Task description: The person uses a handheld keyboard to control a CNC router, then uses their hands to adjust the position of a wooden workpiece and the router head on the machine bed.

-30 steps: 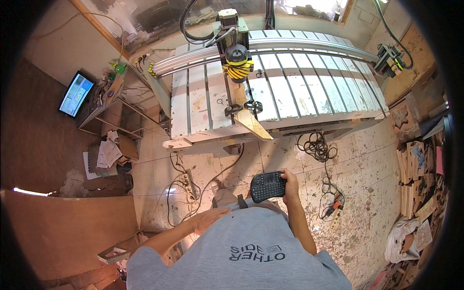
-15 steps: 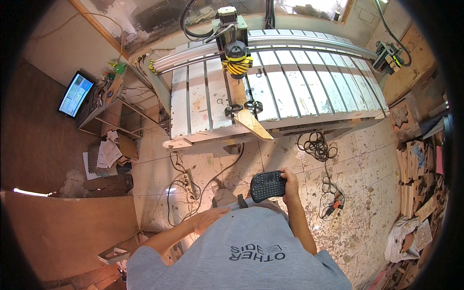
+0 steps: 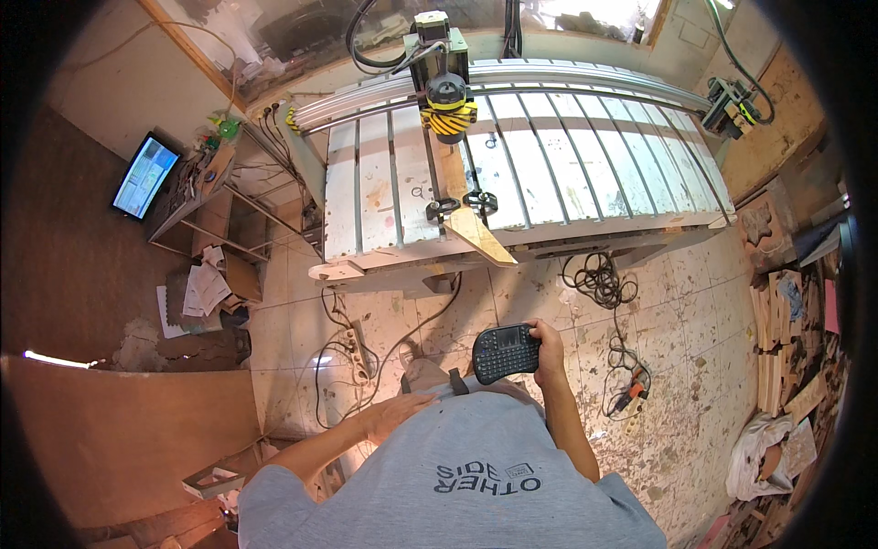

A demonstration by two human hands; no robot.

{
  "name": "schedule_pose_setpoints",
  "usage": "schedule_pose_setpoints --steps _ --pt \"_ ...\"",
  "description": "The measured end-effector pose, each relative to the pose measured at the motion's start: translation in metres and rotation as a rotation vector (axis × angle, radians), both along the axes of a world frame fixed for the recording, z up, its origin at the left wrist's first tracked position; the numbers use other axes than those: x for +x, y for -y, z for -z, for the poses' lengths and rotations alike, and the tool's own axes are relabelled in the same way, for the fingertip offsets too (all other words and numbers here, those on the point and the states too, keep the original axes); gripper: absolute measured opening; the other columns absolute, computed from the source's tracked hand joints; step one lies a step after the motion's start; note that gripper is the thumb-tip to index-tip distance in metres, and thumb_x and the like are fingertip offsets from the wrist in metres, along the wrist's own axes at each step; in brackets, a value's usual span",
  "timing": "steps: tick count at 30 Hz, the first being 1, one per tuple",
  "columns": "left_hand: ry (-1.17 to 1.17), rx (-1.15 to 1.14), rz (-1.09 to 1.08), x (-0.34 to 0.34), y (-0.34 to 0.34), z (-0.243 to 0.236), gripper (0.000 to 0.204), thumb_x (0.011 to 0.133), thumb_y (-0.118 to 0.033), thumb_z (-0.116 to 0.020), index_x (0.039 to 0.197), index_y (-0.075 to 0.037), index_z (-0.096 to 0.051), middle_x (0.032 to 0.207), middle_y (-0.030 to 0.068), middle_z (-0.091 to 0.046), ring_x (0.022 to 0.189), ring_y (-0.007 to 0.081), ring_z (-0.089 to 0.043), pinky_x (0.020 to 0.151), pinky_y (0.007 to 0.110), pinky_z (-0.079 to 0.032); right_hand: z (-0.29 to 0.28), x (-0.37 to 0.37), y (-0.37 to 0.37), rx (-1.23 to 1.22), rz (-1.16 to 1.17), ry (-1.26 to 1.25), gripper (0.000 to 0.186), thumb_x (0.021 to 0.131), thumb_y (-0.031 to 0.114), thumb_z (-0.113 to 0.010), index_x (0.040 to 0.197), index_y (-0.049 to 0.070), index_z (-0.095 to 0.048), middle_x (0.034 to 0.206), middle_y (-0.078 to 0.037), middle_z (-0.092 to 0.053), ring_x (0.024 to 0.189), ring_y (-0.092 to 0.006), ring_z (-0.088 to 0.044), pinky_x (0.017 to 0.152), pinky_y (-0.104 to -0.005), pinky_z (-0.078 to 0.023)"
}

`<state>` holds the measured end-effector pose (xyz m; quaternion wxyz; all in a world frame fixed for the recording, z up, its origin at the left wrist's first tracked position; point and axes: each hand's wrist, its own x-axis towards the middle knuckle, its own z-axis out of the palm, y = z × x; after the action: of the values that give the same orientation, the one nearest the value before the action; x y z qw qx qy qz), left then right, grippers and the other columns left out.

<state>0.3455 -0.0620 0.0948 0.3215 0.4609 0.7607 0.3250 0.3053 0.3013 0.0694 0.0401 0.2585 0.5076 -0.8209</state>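
My right hand (image 3: 548, 352) grips a small black handheld keyboard (image 3: 506, 353) by its right end, in front of my waist. My left hand (image 3: 400, 413) lies against the front of my grey shirt (image 3: 439, 467), fingers stretched out, holding nothing. Ahead stands a CNC router table (image 3: 585, 165) with a slotted white bed. Its black and yellow spindle (image 3: 448, 114) hangs from a metal gantry (image 3: 585, 78) over a wooden board (image 3: 450, 169). Black clamps (image 3: 480, 202) sit at the board's near part, by an angled wooden piece (image 3: 479, 238) that juts past the table's front edge.
Coiled black cable (image 3: 599, 279) and a power strip (image 3: 358, 355) lie on the stained tile floor. A lit monitor (image 3: 146, 177) stands at left beside a cabinet (image 3: 197, 215). Wood offcuts (image 3: 773, 343) and a white sack (image 3: 762, 453) are piled along the right.
The gantry and its spindle have shifted slightly toward the far side of the bed. Both my hands and the handheld keyboard stay where they were.
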Motion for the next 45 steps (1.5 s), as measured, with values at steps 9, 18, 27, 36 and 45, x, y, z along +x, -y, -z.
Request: schedule_pose_setpoints --steps 9,18,27,36,45 --pt "-0.038 0.067 0.016 0.005 0.004 0.008 0.076 0.095 -0.038 -0.059 0.159 -0.016 -0.023 0.161 0.0173 -0.032 0.140 0.0356 -0.043 0.116 0.043 -0.039 -0.001 0.001 0.001 0.005 -0.018 0.007 0.026 0.085 0.016 -0.048 0.091 0.000 -0.067 0.080 -0.005 -0.064 0.073 -0.0152 -0.060 0.073 -0.0291 -0.050" --pt "-0.031 0.072 0.015 0.005 0.005 0.015 0.078 0.094 -0.038 -0.060 0.159 -0.017 -0.022 0.161 0.0176 -0.032 0.141 0.0359 -0.043 0.116 0.043 -0.039 -0.002 0.001 0.001 -0.006 -0.030 0.013 0.028 0.085 0.016 -0.047 0.093 -0.001 -0.067 0.081 -0.006 -0.065 0.074 -0.0155 -0.060 0.074 -0.0297 -0.050" --pt "-0.048 0.079 -0.003 0.004 0.002 0.008 0.081 0.093 -0.038 -0.063 0.160 -0.020 -0.020 0.163 0.0173 -0.029 0.142 0.0370 -0.041 0.116 0.046 -0.038 -0.008 0.000 0.002 0.006 -0.008 0.008 0.027 0.085 0.016 -0.048 0.092 -0.001 -0.068 0.081 -0.005 -0.064 0.075 -0.0152 -0.060 0.074 -0.0291 -0.050" --pt "-0.029 0.074 0.022 0.000 0.002 0.017 0.085 0.094 -0.039 -0.061 0.162 -0.023 -0.014 0.164 0.0159 -0.027 0.143 0.0362 -0.039 0.118 0.044 -0.036 -0.009 0.000 0.002 -0.022 -0.004 0.029 0.026 0.085 0.016 -0.049 0.092 -0.001 -0.067 0.080 -0.005 -0.063 0.074 -0.0151 -0.060 0.073 -0.0294 -0.050" --pt "-0.015 0.076 0.017 0.000 0.004 0.013 0.077 0.098 -0.037 -0.055 0.161 -0.017 -0.017 0.165 0.0144 -0.026 0.142 0.0355 -0.040 0.118 0.044 -0.036 -0.001 -0.001 0.002 -0.016 -0.017 0.003 0.025 0.085 0.015 -0.047 0.092 0.000 -0.067 0.080 -0.005 -0.064 0.073 -0.0154 -0.060 0.072 -0.0296 -0.050"
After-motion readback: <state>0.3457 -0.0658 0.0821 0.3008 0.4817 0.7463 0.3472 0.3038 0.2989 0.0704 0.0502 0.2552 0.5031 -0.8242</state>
